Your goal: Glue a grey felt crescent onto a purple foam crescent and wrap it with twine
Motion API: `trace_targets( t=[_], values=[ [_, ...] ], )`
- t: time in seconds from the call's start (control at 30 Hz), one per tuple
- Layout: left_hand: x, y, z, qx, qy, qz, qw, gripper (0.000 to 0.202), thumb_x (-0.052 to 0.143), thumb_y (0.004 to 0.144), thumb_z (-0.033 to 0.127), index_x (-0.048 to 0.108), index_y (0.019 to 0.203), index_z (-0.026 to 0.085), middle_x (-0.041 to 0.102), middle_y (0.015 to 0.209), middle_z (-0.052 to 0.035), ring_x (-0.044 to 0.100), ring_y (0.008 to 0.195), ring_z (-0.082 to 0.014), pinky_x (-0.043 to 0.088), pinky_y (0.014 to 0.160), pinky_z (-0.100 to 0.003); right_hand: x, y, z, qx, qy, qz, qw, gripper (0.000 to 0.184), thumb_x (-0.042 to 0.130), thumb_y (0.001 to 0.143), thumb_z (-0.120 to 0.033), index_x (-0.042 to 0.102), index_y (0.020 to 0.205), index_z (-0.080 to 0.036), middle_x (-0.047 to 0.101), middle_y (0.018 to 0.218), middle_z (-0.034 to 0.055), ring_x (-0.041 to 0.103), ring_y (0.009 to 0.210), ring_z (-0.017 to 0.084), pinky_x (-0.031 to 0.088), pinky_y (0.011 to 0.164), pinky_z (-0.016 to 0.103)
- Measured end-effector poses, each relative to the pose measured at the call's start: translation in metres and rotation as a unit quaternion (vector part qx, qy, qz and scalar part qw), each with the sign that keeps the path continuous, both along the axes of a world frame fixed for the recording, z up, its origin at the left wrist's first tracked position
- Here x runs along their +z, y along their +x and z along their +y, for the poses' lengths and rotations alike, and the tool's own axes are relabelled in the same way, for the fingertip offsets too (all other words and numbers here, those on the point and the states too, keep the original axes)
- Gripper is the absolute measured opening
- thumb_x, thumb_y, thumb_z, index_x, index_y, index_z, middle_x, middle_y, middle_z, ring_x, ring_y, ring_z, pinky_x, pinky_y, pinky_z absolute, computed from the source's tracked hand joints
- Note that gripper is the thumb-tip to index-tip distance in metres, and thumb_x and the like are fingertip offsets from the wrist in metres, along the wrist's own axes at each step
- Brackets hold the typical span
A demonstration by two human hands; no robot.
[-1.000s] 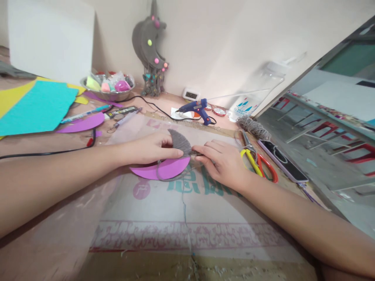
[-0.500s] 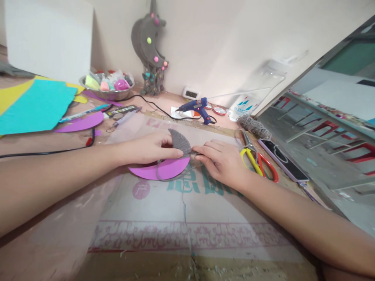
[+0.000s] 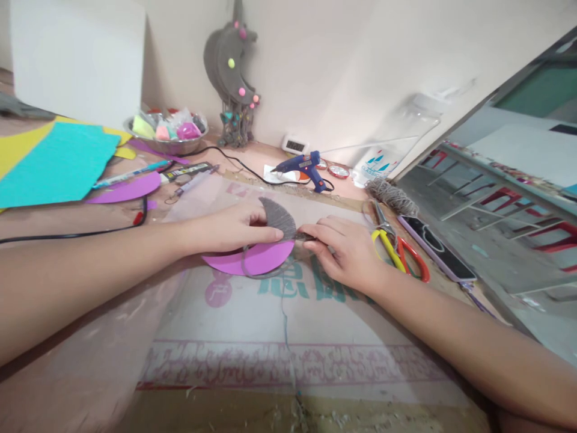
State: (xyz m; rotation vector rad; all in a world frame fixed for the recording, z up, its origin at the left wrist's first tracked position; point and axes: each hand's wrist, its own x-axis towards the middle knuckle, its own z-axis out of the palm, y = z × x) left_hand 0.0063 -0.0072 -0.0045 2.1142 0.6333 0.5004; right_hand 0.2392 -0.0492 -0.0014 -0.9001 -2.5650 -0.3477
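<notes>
A purple crescent, partly wound with grey yarn, lies between my hands over the plastic-covered board. My left hand grips it, thumb pressed on the edge of the wound part; its other fingers are mostly hidden behind. My right hand pinches grey yarn close to the crescent's right side. A loose loop of the yarn hangs across the bare purple part. Right of my right hand lie scissors with yellow and orange handles.
Behind stands a blue glue gun with a black cord. A skein of grey yarn and a phone lie at right. At left are a metal bowl, turquoise sheet and pens. A decorated crescent hangs on the wall.
The purple crescent has turned or shifted very slightly to the right in my left hand. My right hand keeps its pinch on the yarn, nearly in place.
</notes>
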Motion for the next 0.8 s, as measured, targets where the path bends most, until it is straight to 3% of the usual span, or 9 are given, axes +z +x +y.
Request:
trace_targets(
  t=[0.8],
  values=[
    [0.0016, -0.0005, -0.0001, -0.005, 0.003, 0.014, 1.0, 0.027, 0.05, 0.085, 0.032, 0.067, 0.098, 0.016, 0.07, 0.099, -0.0014, 0.061, 0.086, -0.0151, 0.044, 0.078, -0.024, -0.0019, -0.0001, 0.0027, 0.017, -0.015, -0.007, 1.0, 0.023, 0.045, 0.091, -0.024, 0.062, 0.101, -0.011, 0.063, 0.078, 0.0064, 0.052, 0.069, 0.016, 0.039, 0.061, 0.028]
  ],
)
